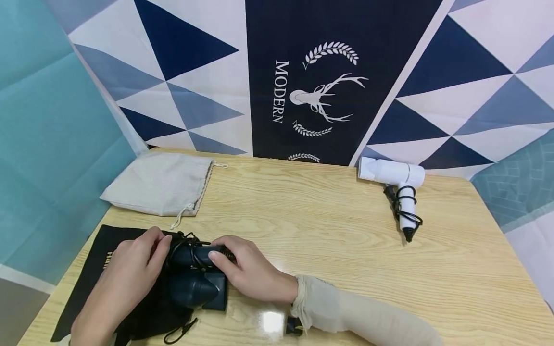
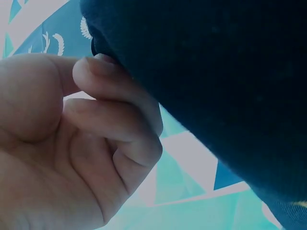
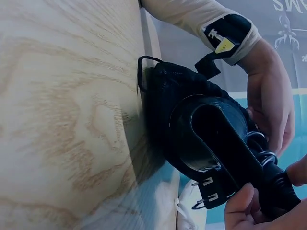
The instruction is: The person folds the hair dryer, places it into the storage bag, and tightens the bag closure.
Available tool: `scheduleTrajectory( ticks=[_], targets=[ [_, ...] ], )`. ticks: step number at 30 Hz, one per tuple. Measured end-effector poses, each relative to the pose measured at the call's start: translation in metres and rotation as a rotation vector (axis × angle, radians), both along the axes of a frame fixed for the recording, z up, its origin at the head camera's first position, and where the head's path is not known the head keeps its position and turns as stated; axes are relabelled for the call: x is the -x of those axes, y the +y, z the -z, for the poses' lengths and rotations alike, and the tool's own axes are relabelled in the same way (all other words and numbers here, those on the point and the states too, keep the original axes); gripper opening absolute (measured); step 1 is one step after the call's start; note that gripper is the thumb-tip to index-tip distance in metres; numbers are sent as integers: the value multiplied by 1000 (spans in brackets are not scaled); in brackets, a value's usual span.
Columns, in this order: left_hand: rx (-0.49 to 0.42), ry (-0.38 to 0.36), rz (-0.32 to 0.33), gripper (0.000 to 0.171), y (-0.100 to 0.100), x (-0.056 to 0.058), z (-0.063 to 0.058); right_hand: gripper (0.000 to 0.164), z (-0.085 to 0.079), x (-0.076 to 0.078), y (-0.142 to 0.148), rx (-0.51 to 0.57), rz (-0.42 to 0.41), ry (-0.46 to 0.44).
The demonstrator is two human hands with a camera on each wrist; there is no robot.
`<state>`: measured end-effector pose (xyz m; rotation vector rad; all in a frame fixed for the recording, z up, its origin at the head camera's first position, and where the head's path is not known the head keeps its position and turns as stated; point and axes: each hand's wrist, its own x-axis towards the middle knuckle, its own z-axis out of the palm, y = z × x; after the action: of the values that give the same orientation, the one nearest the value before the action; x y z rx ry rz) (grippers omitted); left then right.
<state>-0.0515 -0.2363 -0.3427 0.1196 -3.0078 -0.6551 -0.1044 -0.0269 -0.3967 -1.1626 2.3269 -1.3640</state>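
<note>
A dark hair dryer [image 1: 190,288] lies partly inside a black drawstring bag [image 1: 151,312] at the table's left front. Its black cord [image 1: 196,257] is looped about the handle. My right hand [image 1: 255,274] grips the handle end, thumb on top. At the bag's mouth, my left hand [image 1: 130,271] pinches the fabric; in the left wrist view, the bag cloth [image 2: 216,96] rises from the curled fingers. The right wrist view shows the two-prong plug [image 3: 211,189] beside the dryer's nozzle [image 3: 225,139]. The dryer's far end is hidden by the bag.
A beige drawstring pouch [image 1: 160,185] lies at the back left of the wooden table [image 1: 303,216]. At the back right lies a white hair dryer [image 1: 394,173] with its black cord wrapped round the handle. A patterned cloth [image 1: 207,72] hangs behind the table.
</note>
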Motion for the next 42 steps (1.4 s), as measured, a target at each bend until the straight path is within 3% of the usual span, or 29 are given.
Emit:
scheduleTrajectory(
  ticks=[8,22,31,35,42],
  targets=[
    [-7,15,-1,29,-1,-4,1,36,5,0,-7,-16,-19,-23],
    [65,187,6,24,8,-4,2,34,7,4,-13,-14,-21,12],
    [101,162,5,24,15,-12,-3,36,5,5,-21,-35,-28,3],
    [97,165,1,24,20,-13,-5,35,2,4,-25,-35,-35,44],
    [131,172,-6,24,27,-11,-2,36,-3,-7,-32,-73,-56,190]
  ],
)
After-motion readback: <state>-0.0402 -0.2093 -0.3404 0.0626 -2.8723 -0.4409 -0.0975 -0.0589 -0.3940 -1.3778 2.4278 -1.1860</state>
